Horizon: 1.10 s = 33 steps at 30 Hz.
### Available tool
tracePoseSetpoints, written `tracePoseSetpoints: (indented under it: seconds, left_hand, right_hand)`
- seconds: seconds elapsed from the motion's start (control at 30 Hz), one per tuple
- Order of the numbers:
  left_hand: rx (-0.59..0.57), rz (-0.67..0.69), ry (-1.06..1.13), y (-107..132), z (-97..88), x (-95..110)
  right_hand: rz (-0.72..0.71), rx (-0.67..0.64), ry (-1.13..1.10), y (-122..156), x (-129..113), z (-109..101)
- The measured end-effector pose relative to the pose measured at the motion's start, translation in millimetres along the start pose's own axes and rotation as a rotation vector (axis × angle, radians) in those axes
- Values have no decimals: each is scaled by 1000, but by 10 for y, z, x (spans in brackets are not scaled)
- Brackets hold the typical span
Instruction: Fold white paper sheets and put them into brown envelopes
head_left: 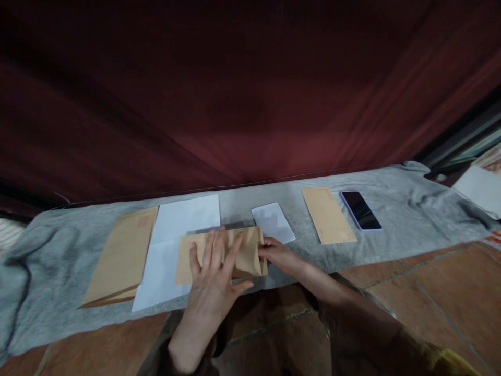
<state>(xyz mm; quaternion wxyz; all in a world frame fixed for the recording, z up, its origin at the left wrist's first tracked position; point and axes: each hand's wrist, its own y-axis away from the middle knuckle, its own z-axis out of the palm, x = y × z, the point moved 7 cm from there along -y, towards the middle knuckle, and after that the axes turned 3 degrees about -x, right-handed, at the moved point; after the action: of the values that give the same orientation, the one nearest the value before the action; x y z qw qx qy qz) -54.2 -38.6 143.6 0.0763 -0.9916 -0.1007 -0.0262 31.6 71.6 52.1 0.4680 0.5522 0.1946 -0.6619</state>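
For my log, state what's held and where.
A brown envelope: left hand spread over its face, right hand at its open right end; right grip partly hidden.

A dark red fabric drape (254, 141) spans the background from side to side, creased in slanting folds, nearly black along the top and brighter low in the middle. At its foot stretches a grey cloth (415, 214), rumpled towards both ends. Nearer lies a floor of terracotta tiles (457, 284) with paler grout lines between them. At the far right are a dark edge and, below it, a white object (479, 190), too blurred to identify. The light is dim.
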Motion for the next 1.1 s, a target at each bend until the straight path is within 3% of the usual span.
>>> tracePoseSetpoints:
  seconds: [0.17, 0.33, 0.53, 0.7, 0.93, 1.1]
  left_hand:
    - [-127, 59, 81, 63, 269, -286]
    - [-207, 118, 152, 100, 414, -206]
    - [-209, 107, 199, 58, 445, -199]
    - [-158, 97, 157, 31, 419, -249]
    - [-182, 85, 170, 27, 449, -295]
    - [-159, 81, 167, 5, 447, -347]
  right_hand:
    - [61, -140, 97, 59, -68, -118]
    - [73, -143, 123, 66, -58, -188]
    - [49, -123, 132, 34, -48, -175]
    - [-33, -46, 208, -15, -39, -231]
    - [-85, 24, 250, -75, 27, -287]
    - [-170, 170, 569, -40, -72, -301]
